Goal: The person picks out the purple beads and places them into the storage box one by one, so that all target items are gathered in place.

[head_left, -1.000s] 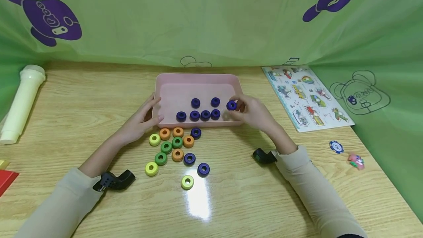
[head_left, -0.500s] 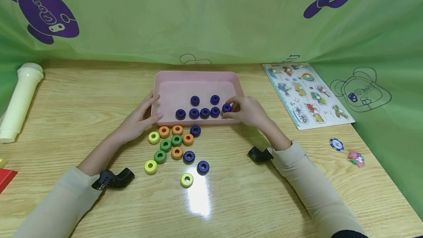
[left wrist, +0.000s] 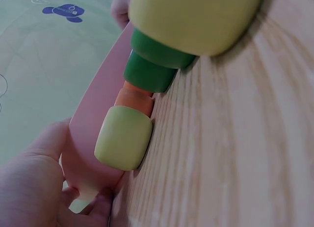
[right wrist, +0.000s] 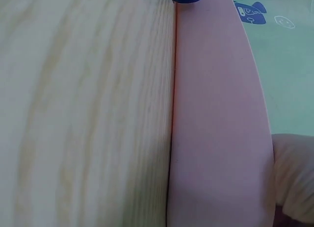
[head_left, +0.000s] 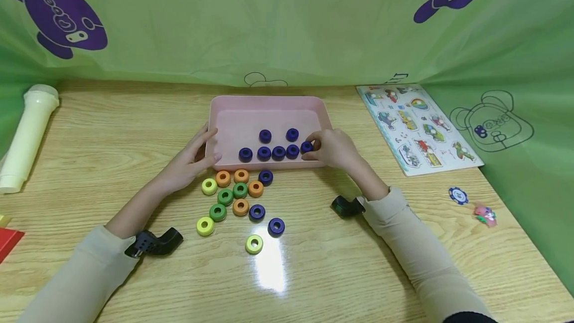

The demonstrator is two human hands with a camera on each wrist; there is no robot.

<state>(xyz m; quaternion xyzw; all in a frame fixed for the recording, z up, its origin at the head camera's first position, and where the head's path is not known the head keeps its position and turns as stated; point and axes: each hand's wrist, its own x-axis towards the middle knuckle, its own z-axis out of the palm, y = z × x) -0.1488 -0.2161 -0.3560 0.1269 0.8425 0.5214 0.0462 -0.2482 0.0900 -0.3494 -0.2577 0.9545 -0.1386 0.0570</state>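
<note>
Pink tray (head_left: 269,118), blue, orange, green and yellow rings (head_left: 279,156), wood-grained table (head_left: 134,138), green, purple-printed backdrop (head_left: 224,29)

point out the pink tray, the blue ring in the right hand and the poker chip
Pink tray (head_left: 251,122): head view, on its bare floor.
Blue ring (head_left: 307,148): head view, on the part not covered by the right hand (head_left: 333,148).
Poker chip (head_left: 458,196): head view, on the middle of its face.

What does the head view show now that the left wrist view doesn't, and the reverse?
Only the head view shows the dark blue rings, picture board and poker chip.

Only the left wrist view gives a low, side-on close-up, adding no new object.

Both share the left hand, right hand, pink tray, table, yellow rings, green rings and orange rings.
</note>
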